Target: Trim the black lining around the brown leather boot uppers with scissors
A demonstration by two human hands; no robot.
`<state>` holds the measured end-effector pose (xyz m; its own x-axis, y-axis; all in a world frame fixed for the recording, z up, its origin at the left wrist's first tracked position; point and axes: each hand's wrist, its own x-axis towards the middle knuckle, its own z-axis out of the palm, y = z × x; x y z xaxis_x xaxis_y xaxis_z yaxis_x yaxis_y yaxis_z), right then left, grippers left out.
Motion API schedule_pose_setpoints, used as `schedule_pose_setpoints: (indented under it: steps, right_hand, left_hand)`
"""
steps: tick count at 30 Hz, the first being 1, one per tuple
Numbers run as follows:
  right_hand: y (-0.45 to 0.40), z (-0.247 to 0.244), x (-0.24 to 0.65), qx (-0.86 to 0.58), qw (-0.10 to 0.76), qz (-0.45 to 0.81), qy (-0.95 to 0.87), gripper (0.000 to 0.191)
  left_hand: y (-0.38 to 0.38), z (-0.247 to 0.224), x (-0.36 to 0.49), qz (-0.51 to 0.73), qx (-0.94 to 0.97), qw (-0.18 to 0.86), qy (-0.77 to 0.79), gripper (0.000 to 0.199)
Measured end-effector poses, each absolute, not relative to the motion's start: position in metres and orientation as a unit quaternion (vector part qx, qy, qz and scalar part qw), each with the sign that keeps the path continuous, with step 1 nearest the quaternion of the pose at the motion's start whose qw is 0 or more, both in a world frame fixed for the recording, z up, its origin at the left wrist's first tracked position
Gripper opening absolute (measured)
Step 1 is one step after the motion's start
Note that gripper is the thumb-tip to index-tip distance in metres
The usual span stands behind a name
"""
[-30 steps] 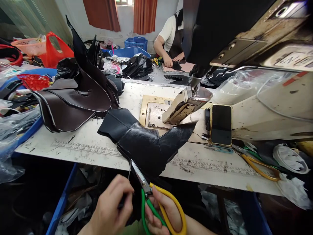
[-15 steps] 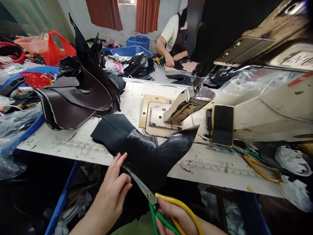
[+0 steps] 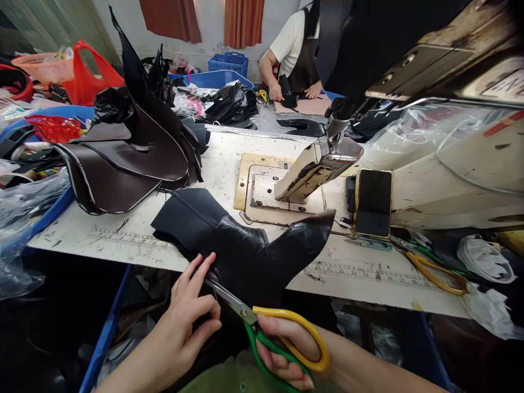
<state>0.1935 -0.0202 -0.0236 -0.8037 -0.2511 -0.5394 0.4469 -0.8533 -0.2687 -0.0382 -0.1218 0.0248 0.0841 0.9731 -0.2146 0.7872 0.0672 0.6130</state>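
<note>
A black leather boot upper (image 3: 245, 251) lies across the front edge of the white sewing table (image 3: 139, 243). My right hand (image 3: 286, 349) grips scissors (image 3: 301, 327) with one yellow and one green handle. Their blades point up and left along the upper's lower left edge, close to my left fingers. My left hand (image 3: 194, 311) touches that edge with two fingertips; its other fingers are bent with a gap by the thumb. Whether it pinches some material is hidden.
A sewing machine post (image 3: 307, 172) rises behind the upper. Brown leather pieces (image 3: 135, 169) are piled at left. A phone (image 3: 373, 203) and more scissors (image 3: 438, 273) lie at right. Across the table, a person (image 3: 292, 54) handles black material. Blue bins flank the space below.
The scissors and my right hand have moved slightly up and left along the edge. My left hand has shifted a little. The far person's hands and black piece have moved.
</note>
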Motion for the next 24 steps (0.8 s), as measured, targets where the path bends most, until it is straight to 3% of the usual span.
schedule_pose_setpoints:
  steps: [9,14,18,24]
  right_hand:
    - [-0.025,-0.026,0.174,0.266,0.196,-0.922,0.203,0.056]
    - [-0.027,-0.019,0.166,0.317,0.2,-0.897,0.234,0.051]
    - [-0.033,-0.017,0.163,0.358,0.192,-0.872,0.274,0.052]
    - [-0.033,-0.029,0.165,0.276,0.175,-0.922,0.206,0.056]
  left_hand:
    - [-0.122,0.035,-0.047,0.141,0.671,0.344,0.641,0.021]
    - [-0.126,0.038,-0.057,0.231,0.603,0.372,0.667,0.027]
    - [-0.125,0.019,-0.061,0.224,0.5,0.226,0.806,0.028]
    - [-0.123,0.007,-0.053,0.214,0.608,0.046,0.763,0.019]
